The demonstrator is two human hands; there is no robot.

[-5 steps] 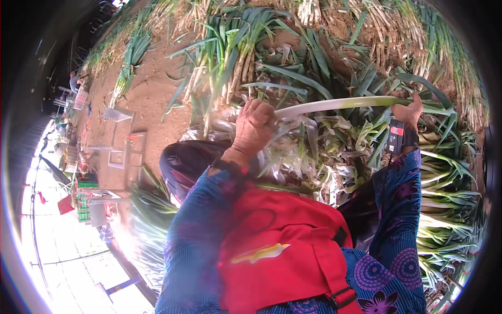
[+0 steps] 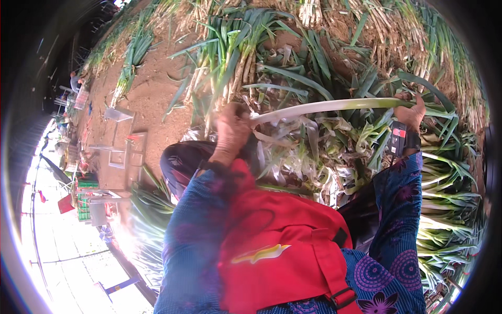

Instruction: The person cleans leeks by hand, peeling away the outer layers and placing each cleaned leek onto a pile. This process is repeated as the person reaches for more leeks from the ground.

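A long leek (image 2: 334,106), white toward the left and green toward the right, stretches between my two hands above a heap of leaf scraps. My right hand (image 2: 411,112) is wrapped round its green part. At the white end, my left hand (image 2: 232,130) is closed and blurred by motion, its fingertips hidden. Thin pale strips (image 2: 272,138) hang just right of my left hand. Below lies the heap of peeled-off leaves (image 2: 334,141), white and green, in front of my knees.
Upright leeks (image 2: 235,57) stand in a bunch beyond my left hand. More leeks (image 2: 444,209) lie stacked at the right, and another pile (image 2: 149,209) is at the left. A metal frame (image 2: 115,133) and green crates (image 2: 85,201) stand farther left on bare soil.
My left hand has slid left and slightly down along the leek, leaving more of its white end showing. My right hand has barely moved.
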